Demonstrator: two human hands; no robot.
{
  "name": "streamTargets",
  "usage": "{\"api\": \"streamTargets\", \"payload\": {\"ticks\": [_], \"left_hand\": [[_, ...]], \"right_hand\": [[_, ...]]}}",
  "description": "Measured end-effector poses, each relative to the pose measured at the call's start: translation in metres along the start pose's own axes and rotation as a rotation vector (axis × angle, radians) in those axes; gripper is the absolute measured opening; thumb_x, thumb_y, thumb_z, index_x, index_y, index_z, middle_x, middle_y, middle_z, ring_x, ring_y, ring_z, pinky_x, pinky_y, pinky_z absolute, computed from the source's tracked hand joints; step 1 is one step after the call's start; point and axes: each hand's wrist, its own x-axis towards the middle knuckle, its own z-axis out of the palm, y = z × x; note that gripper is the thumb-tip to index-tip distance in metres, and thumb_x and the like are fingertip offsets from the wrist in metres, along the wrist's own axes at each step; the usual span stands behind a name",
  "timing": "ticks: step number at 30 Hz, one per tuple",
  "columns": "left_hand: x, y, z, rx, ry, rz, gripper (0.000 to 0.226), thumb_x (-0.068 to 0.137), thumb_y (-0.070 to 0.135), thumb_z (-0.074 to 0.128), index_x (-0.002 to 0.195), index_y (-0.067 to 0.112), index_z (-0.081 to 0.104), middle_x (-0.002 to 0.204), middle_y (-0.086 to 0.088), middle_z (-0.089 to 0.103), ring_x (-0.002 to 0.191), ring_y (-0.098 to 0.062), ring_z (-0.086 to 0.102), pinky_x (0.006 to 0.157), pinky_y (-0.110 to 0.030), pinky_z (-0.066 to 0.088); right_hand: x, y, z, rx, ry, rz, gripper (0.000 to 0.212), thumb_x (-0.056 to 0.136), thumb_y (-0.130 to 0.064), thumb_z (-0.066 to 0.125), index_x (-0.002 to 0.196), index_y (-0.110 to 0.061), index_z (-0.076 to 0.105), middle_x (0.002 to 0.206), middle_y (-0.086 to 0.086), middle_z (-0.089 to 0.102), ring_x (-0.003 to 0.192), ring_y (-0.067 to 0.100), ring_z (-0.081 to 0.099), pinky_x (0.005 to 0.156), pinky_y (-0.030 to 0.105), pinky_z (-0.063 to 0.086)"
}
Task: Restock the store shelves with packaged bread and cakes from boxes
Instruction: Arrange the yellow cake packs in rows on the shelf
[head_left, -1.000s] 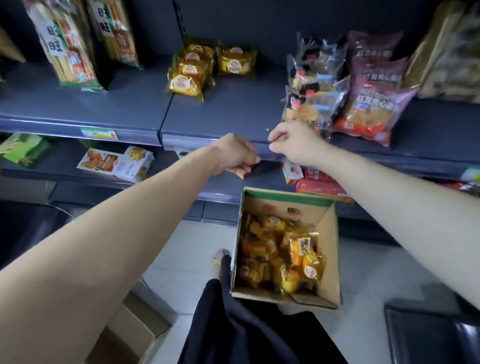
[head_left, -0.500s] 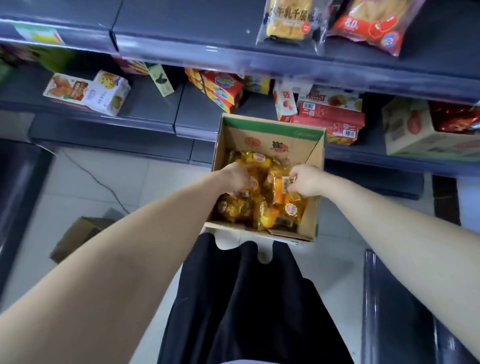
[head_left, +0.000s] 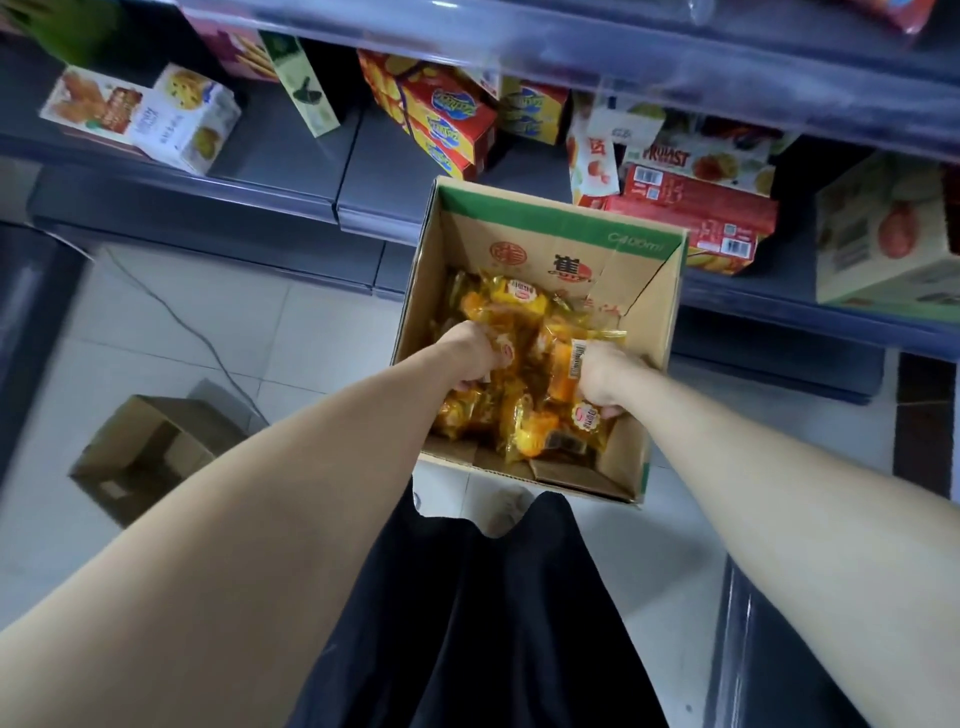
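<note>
A thin dark cable trails across the pale tiled floor toward 1 open brown carton at left. Higher up, a white cookie box sits well apart from stacked red-and-yellow biscuit boxes. Red barcode-labelled boxes lie further right.

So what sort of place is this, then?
Probably a small grocery shop: dark metal shelves hold red biscuit boxes, and an open cardboard box of yellow-wrapped cakes stands in front of them.
</note>
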Motion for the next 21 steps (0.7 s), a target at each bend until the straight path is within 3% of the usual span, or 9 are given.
{"api": "streamTargets", "payload": {"ticks": [3,6,8,10,12,14,17,21], "left_hand": [[0.0,-0.003,-0.005,-0.062,0.062,-0.004,0.047,0.084,0.044,0.065,0.118,0.013,0.058,0.097,-0.005,0.061,0.08,-0.017,0.062,0.061,-0.024,0.055],[-0.014,0.002,-0.022,-0.065,0.052,0.012,0.055,0.079,0.057,0.063,0.108,0.011,0.055,0.09,-0.006,0.063,0.074,-0.019,0.065,0.057,-0.024,0.054],[-0.028,0.009,-0.039,-0.039,0.06,0.046,0.046,0.083,0.045,0.066,0.108,0.008,0.057,0.081,-0.008,0.062,0.061,-0.016,0.06,0.05,-0.023,0.051],[-0.047,0.02,-0.057,-0.036,0.058,0.097,0.035,0.085,0.031,0.068,0.106,0.006,0.055,0.086,-0.009,0.059,0.056,-0.016,0.055,0.052,-0.024,0.051],[-0.068,0.031,-0.077,-0.03,0.035,0.178,0.028,0.086,0.022,0.067,0.106,0.006,0.055,0.089,-0.007,0.054,0.06,-0.015,0.053,0.055,-0.024,0.052],[-0.089,0.041,-0.099,-0.057,0.018,0.268,0.017,0.086,0.014,0.066,0.096,0.011,0.052,0.087,-0.004,0.049,0.064,-0.014,0.052,0.048,-0.019,0.051],[-0.113,0.053,-0.134,-0.166,0.019,0.404,0.029,0.083,0.008,0.069,0.083,0.021,0.043,0.09,-0.008,0.05,0.065,-0.016,0.054,0.047,-0.018,0.049],[-0.138,0.071,-0.175,-0.329,0.001,0.539,0.038,0.082,-0.002,0.067,0.094,0.018,0.038,0.088,-0.006,0.057,0.065,-0.017,0.057,0.05,-0.021,0.053]], "right_hand": [[-0.006,-0.001,-0.001,-0.034,0.066,-0.022,0.049,0.088,0.0,0.06,0.134,-0.001,0.046,0.118,0.017,0.063,0.084,0.027,0.069,0.05,0.027,0.052],[-0.017,-0.003,-0.014,-0.132,0.164,-0.063,0.032,0.084,0.003,0.061,0.116,0.003,0.059,0.091,0.014,0.062,0.075,0.026,0.059,0.059,0.029,0.047],[-0.028,-0.006,-0.033,-0.121,0.24,-0.097,0.019,0.083,0.001,0.058,0.102,-0.002,0.063,0.081,0.009,0.056,0.075,0.026,0.056,0.062,0.029,0.049],[-0.045,-0.011,-0.063,-0.045,0.26,-0.16,0.011,0.082,-0.005,0.063,0.094,-0.004,0.064,0.079,0.008,0.058,0.078,0.027,0.059,0.06,0.028,0.048],[-0.066,-0.013,-0.098,0.011,0.204,-0.236,0.02,0.083,-0.01,0.066,0.101,-0.001,0.067,0.093,0.013,0.064,0.095,0.031,0.063,0.072,0.033,0.052],[-0.094,-0.014,-0.131,0.081,0.158,-0.295,0.032,0.086,-0.013,0.065,0.117,-0.003,0.063,0.114,0.014,0.061,0.108,0.031,0.059,0.088,0.04,0.052],[-0.132,-0.011,-0.168,0.399,0.06,-0.339,0.036,0.091,-0.008,0.059,0.126,-0.014,0.054,0.125,0.004,0.047,0.112,0.027,0.054,0.082,0.041,0.057],[-0.162,-0.016,-0.208,0.623,0.149,-0.39,0.026,0.093,-0.005,0.056,0.116,-0.017,0.055,0.141,0.007,0.039,0.106,0.025,0.06,0.079,0.037,0.059]]}}
